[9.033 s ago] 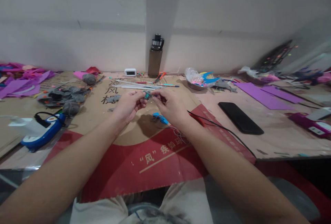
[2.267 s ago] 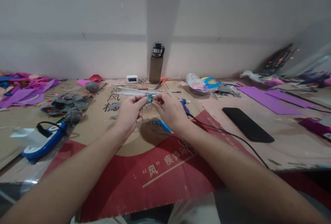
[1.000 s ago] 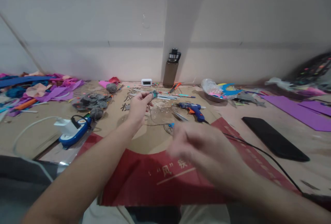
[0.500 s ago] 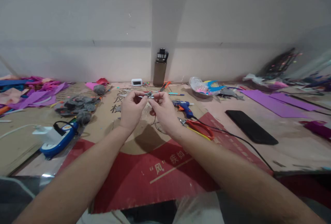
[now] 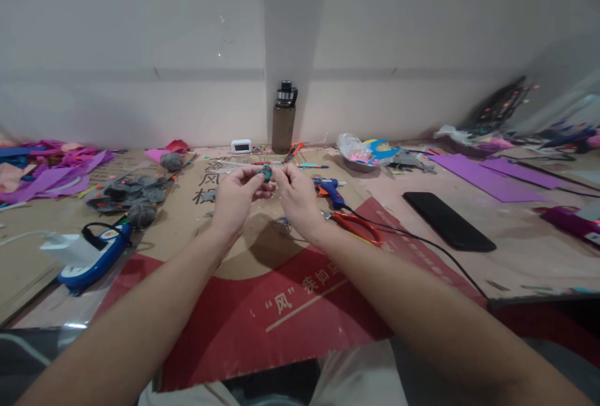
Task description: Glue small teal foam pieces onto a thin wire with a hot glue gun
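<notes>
My left hand (image 5: 234,198) and my right hand (image 5: 296,197) meet above the cardboard sheet (image 5: 262,281), fingers pinched together on a small grey and teal felt piece (image 5: 266,173). Both hands hold it a little above the sheet. A thin wire loop (image 5: 284,223) lies on the cardboard just below my right hand. Red-handled scissors (image 5: 356,226) and a blue glue gun (image 5: 330,190) lie just right of my right hand, the gun's black cord running to the right.
A dark bottle (image 5: 284,117) and a small white clock (image 5: 240,146) stand by the back wall. Grey felt balls (image 5: 135,197) and a blue device (image 5: 91,256) lie at left, purple scraps (image 5: 44,168) beyond. A black phone (image 5: 447,220) and purple sheets (image 5: 487,178) lie at right.
A second ago my right hand was low and blurred near me; it came back up to the felt piece. Both hands now pinch it; the scissors appeared beside the glue gun.
</notes>
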Demonstrator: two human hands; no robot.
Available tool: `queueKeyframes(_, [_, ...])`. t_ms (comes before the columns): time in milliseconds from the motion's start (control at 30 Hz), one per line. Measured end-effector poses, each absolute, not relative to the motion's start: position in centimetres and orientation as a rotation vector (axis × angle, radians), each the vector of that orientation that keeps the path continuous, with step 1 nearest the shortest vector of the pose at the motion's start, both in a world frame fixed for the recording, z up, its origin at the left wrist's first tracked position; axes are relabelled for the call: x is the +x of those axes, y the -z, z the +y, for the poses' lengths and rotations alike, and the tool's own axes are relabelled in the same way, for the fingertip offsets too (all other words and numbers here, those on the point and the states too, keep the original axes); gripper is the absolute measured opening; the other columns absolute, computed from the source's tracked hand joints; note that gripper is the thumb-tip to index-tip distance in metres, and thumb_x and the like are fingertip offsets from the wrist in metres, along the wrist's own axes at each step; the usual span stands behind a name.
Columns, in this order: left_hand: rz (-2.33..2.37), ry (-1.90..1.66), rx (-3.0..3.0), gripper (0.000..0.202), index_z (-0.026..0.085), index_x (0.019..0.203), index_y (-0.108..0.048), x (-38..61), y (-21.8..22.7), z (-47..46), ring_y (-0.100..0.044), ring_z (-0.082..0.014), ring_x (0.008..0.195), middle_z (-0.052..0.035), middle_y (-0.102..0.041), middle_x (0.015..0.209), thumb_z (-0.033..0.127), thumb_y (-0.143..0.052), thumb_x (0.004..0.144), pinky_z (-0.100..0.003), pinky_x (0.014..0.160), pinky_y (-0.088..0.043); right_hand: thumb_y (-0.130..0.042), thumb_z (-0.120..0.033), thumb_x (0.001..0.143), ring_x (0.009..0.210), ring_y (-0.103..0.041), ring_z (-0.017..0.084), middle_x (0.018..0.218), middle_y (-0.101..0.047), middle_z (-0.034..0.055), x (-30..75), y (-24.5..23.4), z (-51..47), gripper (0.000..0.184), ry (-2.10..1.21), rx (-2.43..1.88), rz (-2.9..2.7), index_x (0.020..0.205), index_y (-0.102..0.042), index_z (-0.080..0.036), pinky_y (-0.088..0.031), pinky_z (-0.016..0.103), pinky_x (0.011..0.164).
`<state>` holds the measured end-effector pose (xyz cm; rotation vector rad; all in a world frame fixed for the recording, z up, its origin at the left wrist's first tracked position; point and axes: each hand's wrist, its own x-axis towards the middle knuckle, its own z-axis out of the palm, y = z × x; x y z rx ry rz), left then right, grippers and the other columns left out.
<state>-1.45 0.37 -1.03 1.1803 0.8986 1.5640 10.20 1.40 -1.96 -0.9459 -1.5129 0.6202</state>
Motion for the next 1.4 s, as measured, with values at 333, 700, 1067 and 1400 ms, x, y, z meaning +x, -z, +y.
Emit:
queueKeyframes(333, [0.838,-1.492,1.182,0.021,0.013,0.084,-0.063,-1.48,0.89,-0.12,-0.062,-0.0101,0.061,-0.0013,-0.065,0.073,0.024,-0.072,0.068,-0.021,0.056,-0.048,-0.044,-0.040,0.091,0.062,-0.044,0.013,0.065,-0.050,-0.0019,10.70,2.19,1.72,0.031,-0.505,-0.989,-1.565,0.069,-0.051,-0.020,-0.032,0.026,0.060])
queueKeyframes(700, [0.800,-1.434,1.180,0.023,0.013,0.086,-0.063,-1.55,0.48,-0.47,-0.062,-0.0121,0.060,-0.0028,-0.065,0.074,0.023,-0.067,0.066,-0.024,0.053,-0.048,-0.044,-0.037,0.092,0.062,-0.045,0.012,0.065,-0.051,-0.0018,10.84,2.04,1.55,0.030,-0.483,-0.998,-1.598,0.068,-0.051,-0.019,-0.032,0.026,0.061])
queueKeyframes(1067, [0.822,-1.409,1.170,0.026,0.013,0.078,-0.064,-1.54,0.46,-0.33,-0.066,-0.0160,0.067,-0.0054,-0.069,0.075,0.034,-0.073,0.066,-0.026,0.059,-0.052,-0.044,-0.037,0.092,0.064,-0.046,0.012,0.067,-0.053,-0.0011,10.97,2.02,1.54,0.030,-0.458,-1.005,-1.614,0.069,-0.051,-0.019,-0.033,0.026,0.062])
queueKeyframes(1400, [0.912,-1.433,1.191,0.019,0.012,0.076,-0.066,-1.59,0.68,0.09,-0.064,-0.0131,0.058,-0.0069,-0.070,0.075,0.029,-0.072,0.068,-0.023,0.052,-0.050,-0.044,-0.041,0.091,0.065,-0.048,0.012,0.068,-0.056,-0.0015,11.15,1.76,1.58,0.032,-0.610,-0.960,-1.587,0.069,-0.052,-0.019,-0.034,0.025,0.062])
